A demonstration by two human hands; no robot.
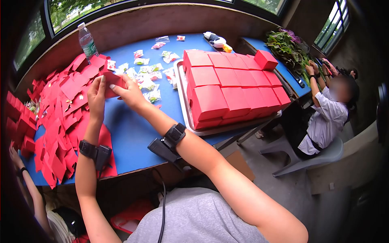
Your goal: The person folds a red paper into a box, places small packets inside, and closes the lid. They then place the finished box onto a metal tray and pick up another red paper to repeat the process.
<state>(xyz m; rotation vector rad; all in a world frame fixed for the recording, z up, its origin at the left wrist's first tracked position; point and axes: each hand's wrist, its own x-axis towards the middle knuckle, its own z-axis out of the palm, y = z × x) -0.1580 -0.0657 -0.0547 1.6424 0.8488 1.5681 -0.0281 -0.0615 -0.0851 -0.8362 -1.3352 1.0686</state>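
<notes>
Between my two hands, above the blue table [133,141], is a piece of red card [110,81]. My left hand [97,95] pinches its left side with thumb and fingers. On its right side, my right hand [130,92] has closed its thumb and fingers on the same card. A large pile of flat and part-folded red cards [69,117] lies left of my hands. Small wrapped packets [148,83] are scattered just beyond them. To the right, a metal tray [185,109] holds stacked rows of red boxes [210,101], with one box [266,60] on top.
A water bottle [87,42] stands at the back left. More red boxes [20,121] are at the far left, near another person's hand [16,158]. At the right, a seated person [324,121] handles leafy greens [285,46] on another table.
</notes>
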